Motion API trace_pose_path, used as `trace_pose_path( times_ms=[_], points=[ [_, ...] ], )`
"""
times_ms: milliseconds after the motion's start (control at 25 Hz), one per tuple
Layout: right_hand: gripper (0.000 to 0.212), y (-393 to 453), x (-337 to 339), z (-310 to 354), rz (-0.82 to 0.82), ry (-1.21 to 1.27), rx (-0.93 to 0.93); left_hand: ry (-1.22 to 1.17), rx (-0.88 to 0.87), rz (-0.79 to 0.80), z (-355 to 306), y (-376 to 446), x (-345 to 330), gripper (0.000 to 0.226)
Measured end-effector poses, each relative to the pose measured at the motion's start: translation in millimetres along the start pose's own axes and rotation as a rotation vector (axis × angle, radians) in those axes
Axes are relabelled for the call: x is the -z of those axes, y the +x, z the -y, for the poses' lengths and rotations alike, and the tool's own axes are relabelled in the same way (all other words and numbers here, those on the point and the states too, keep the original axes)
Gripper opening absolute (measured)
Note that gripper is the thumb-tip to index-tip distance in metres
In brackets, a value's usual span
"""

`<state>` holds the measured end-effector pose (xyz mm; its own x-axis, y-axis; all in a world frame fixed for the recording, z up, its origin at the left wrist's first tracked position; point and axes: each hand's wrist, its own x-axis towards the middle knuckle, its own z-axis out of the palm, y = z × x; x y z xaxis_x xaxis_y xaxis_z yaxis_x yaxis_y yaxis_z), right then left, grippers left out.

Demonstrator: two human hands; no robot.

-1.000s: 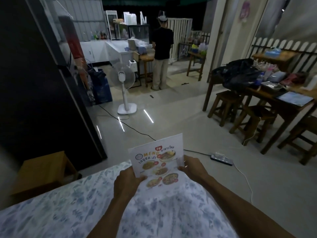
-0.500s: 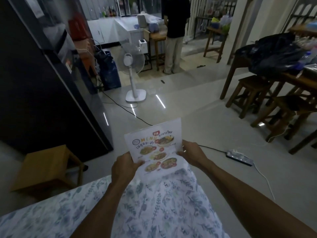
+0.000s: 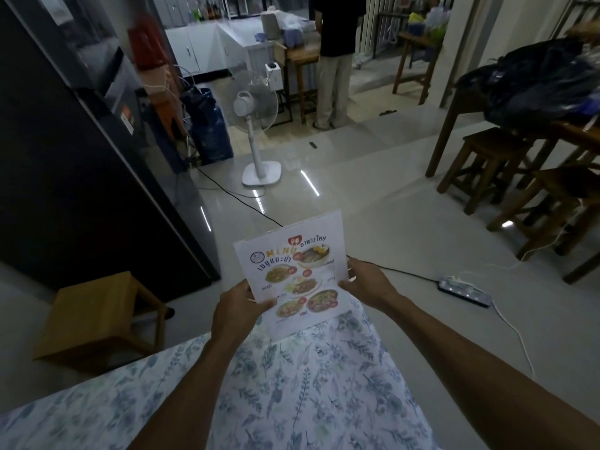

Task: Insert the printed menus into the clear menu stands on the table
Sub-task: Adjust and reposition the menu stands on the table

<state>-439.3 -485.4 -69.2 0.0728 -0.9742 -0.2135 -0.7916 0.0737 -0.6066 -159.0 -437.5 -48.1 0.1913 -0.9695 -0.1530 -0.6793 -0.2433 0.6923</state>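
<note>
A printed menu (image 3: 292, 271) with food photos and Thai text stands upright at the far edge of the table (image 3: 308, 401), which has a floral cloth. A clear sheet edge shows above and below the print, so it looks set in a clear menu stand (image 3: 293, 326); how far in, I cannot tell. My left hand (image 3: 237, 308) grips the lower left side of the menu. My right hand (image 3: 367, 282) grips its right side. No other stands or menus are visible.
A low wooden stool (image 3: 97, 316) stands left of the table beside a dark fridge (image 3: 81, 173). On the floor ahead are a white fan (image 3: 256, 131), a black cable and a power strip (image 3: 464, 292). Wooden stools (image 3: 487, 164) stand right. A person (image 3: 334, 60) stands at the back.
The view has tipped downward and closer. Both hands keep the same hold on the menu, which has stayed upright at the table's far edge.
</note>
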Motion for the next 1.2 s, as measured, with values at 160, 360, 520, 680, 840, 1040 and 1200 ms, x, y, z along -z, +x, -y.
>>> trace_pose_path(
  times_ms=[160,360,520,680,840,1040,1200],
  points=[
    [0.053,-19.8,9.5,5.3,-0.082,0.013,-0.063,0.131,0.028,-0.047,-3.2,-16.0,11.8,0.051],
    [0.044,-74.4,25.6,26.9,-0.161,0.032,-0.078,0.145,0.03,-0.119,-5.7,-60.3,46.7,0.055],
    [0.041,-133.0,19.0,60.3,-0.162,0.025,-0.031,0.134,-0.022,-0.146,-0.8,-116.6,77.8,0.056],
    [0.04,-208.5,-10.1,107.6,-0.161,0.028,0.004,0.092,-0.061,-0.159,26.7,-195.2,117.5,0.055],
    [0.036,-287.5,-66.7,159.2,-0.136,0.028,0.058,0.134,-0.05,-0.17,80.4,-283.0,154.8,0.055],
    [0.033,-382.5,-171.8,228.6,0.024,0.026,0.139,0.12,0.042,-0.167,168.7,-387.8,190.0,0.052],
    [0.032,-430.2,-237.4,265.3,0.135,0.013,0.227,0.121,0.173,-0.19,241.6,-443.0,223.0,0.057]
  ],
)
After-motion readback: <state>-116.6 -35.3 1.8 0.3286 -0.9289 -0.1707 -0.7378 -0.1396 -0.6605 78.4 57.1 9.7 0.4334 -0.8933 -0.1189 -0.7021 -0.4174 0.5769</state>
